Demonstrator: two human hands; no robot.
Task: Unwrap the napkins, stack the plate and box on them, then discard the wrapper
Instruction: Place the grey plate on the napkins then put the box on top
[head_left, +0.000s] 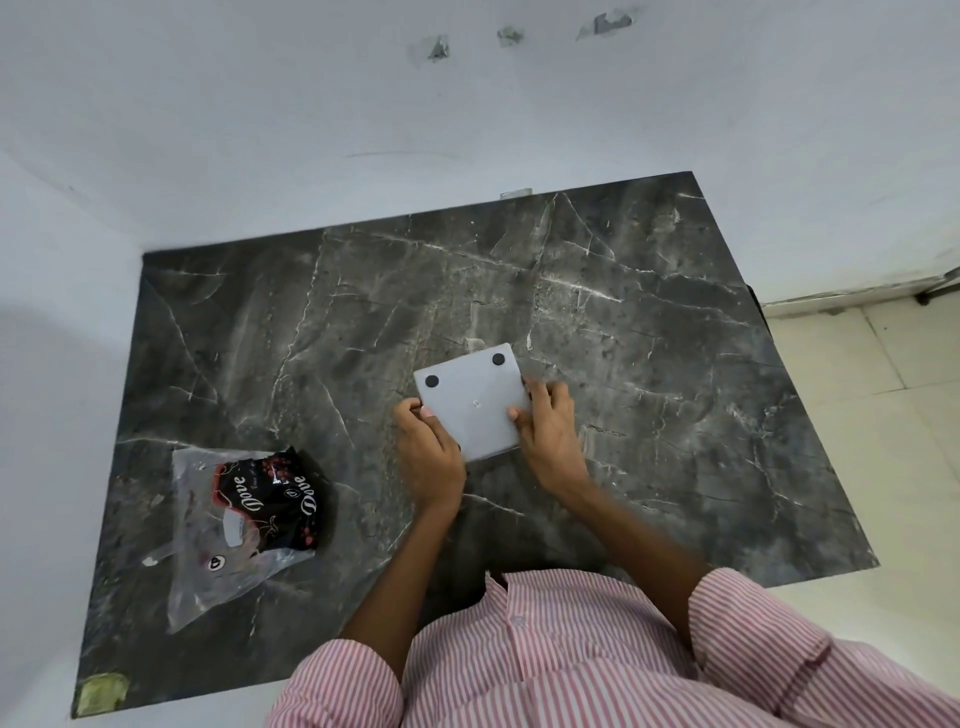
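Here the left hand (428, 452) and right hand (550, 415) each grip an opposite edge of the grey square box (472, 400) on the dark marble surface (649, 338). The wrapper (249, 514) lies well left of the box, apparently still holding napkins. If so, stacking now would skip the unwrapping.

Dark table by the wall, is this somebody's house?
Probably a plain room indoors, maybe a home. A marble-look table sits in a corner of white walls, with pale floor tiles beside it.
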